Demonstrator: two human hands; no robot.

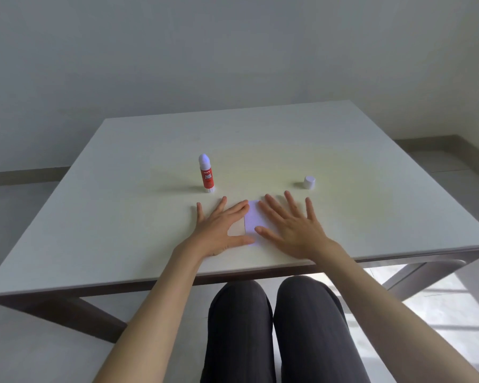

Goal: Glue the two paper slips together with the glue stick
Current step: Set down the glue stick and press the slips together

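A white paper slip (254, 219) lies flat on the table between my two hands, with a second slip's edge (237, 230) showing just left of it under my left hand. My left hand (219, 228) rests flat with fingers spread, its index finger and thumb touching the paper's left side. My right hand (291, 225) lies flat too, fingers apart, covering the paper's right side. The red glue stick (207, 174) stands upright with its cap off, white glue tip exposed, a little beyond my left hand. Its white cap (309, 182) stands beyond my right hand.
The white table (122, 217) has its near edge close to my dark-trousered knees (274, 327). A pale wall stands behind the table's far edge, and floor shows on both sides.
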